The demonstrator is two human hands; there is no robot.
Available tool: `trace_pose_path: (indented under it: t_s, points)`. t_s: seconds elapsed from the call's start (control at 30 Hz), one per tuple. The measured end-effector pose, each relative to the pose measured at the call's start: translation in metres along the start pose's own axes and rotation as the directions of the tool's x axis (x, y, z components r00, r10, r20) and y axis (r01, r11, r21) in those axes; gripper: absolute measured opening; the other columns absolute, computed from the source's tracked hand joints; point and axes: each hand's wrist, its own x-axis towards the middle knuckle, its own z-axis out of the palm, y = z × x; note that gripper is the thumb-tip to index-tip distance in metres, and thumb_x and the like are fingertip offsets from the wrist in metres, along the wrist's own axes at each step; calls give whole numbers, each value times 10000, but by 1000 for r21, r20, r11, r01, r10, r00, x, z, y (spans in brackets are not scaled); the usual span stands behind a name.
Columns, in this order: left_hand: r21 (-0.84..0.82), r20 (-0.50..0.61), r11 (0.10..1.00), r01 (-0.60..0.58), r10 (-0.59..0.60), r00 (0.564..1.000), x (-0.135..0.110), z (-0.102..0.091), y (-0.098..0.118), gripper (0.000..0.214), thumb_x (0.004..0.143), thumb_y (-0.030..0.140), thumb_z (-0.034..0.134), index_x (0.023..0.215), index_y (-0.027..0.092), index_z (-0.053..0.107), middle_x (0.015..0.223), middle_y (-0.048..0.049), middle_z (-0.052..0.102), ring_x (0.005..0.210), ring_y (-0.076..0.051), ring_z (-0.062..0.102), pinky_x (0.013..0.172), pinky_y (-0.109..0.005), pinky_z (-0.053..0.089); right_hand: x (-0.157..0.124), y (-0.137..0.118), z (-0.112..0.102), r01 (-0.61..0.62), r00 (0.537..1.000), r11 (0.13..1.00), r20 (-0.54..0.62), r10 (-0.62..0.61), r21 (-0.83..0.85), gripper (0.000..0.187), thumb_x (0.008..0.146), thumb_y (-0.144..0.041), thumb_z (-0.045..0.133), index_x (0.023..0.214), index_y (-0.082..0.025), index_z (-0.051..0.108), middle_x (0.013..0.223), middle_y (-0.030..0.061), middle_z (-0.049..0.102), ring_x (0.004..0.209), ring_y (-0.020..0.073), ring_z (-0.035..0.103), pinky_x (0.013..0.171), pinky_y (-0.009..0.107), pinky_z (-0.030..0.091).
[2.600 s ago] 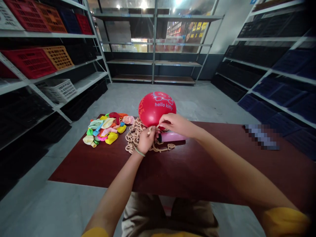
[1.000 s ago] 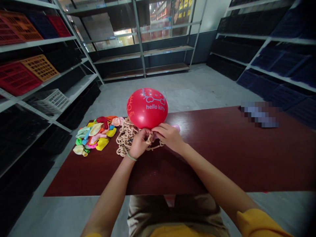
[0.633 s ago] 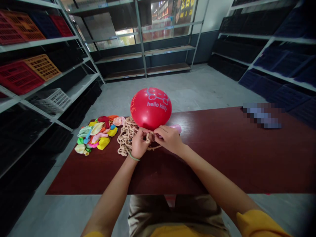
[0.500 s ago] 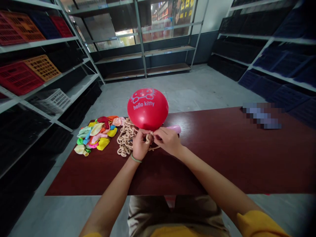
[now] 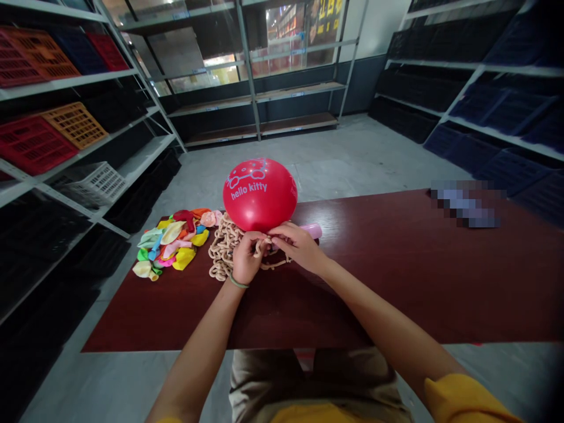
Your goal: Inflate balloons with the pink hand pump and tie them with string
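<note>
A round red balloon (image 5: 259,195) printed with "hello kitty" stands inflated on the dark red table (image 5: 396,299). Its neck is hidden in the fingers of my left hand (image 5: 247,257) and my right hand (image 5: 299,249), which meet just below it. A small loop of tan twisted balloon chain (image 5: 264,247) shows between my fingers, and the rest (image 5: 224,252) lies heaped to the left. A pink cylindrical pump (image 5: 314,231) lies partly hidden behind my right hand.
Several uninflated coloured balloons (image 5: 170,242) lie in a pile left of the chain. A pixelated blurred object (image 5: 465,205) sits at the table's far right. Metal shelves (image 5: 259,100) holding plastic crates stand left, right and ahead, on a grey floor.
My hands have moved closer together at the balloon's neck. The balloon has turned, swinging its lettering to the left. The view has tilted and shifted slightly.
</note>
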Motion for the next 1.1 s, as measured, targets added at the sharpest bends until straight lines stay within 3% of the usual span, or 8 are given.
trace_pose_path:
  t_s: [0.2, 0.43, 0.6, 0.77, 0.9, 1.1]
  points:
    - [1, 47, 1000, -2, 2, 999, -1, -5, -7, 174, 914, 356, 573, 1004, 206, 581, 696, 6, 642, 546, -108, 601, 558, -228, 477, 0, -4, -4, 9, 999, 1000, 31, -9, -16, 149, 921, -285, 548, 1032, -235, 633, 1015, 29, 606, 905, 137, 571, 775, 282, 467]
    - [40, 68, 991, -128, 125, 990, 0, -8, -13, 106, 897, 266, 612, 986, 210, 599, 696, 28, 643, 540, -88, 609, 546, -199, 478, 2, 1, -6, -64, 992, 998, 110, 61, 29, 87, 892, -255, 578, 957, -210, 615, 938, 11, 581, 855, 125, 567, 747, 263, 461]
    - [64, 54, 981, -185, 181, 982, 4, -8, -8, 75, 903, 254, 601, 955, 202, 614, 778, 6, 667, 553, -80, 609, 558, -200, 485, 1, 0, -5, -47, 995, 999, 89, 48, -10, 92, 915, -296, 550, 895, -209, 575, 885, 4, 570, 810, 126, 540, 720, 261, 441]
    - [133, 42, 969, -207, 203, 978, 7, -9, -4, 73, 906, 239, 596, 951, 194, 632, 750, 7, 669, 556, -80, 608, 565, -196, 481, -2, -2, 0, 27, 999, 981, 48, -19, -192, 123, 958, -267, 444, 898, -203, 531, 908, 27, 555, 850, 146, 516, 751, 283, 414]
    - [171, 12, 976, -137, 137, 990, 9, -10, 1, 82, 907, 263, 600, 938, 193, 628, 740, 10, 671, 573, -86, 614, 594, -203, 484, -4, 1, 3, 11, 998, 930, -59, -35, -367, 162, 975, -264, 397, 902, -191, 522, 928, 51, 551, 855, 159, 517, 758, 295, 406]
    - [245, -20, 970, -15, 20, 1000, 12, -11, 9, 120, 921, 312, 575, 918, 198, 612, 712, 16, 678, 575, -104, 622, 618, -223, 478, -2, 7, 5, 19, 992, 748, -83, -99, -663, 192, 972, -232, 375, 890, -179, 540, 911, 84, 573, 892, 198, 509, 747, 312, 396]
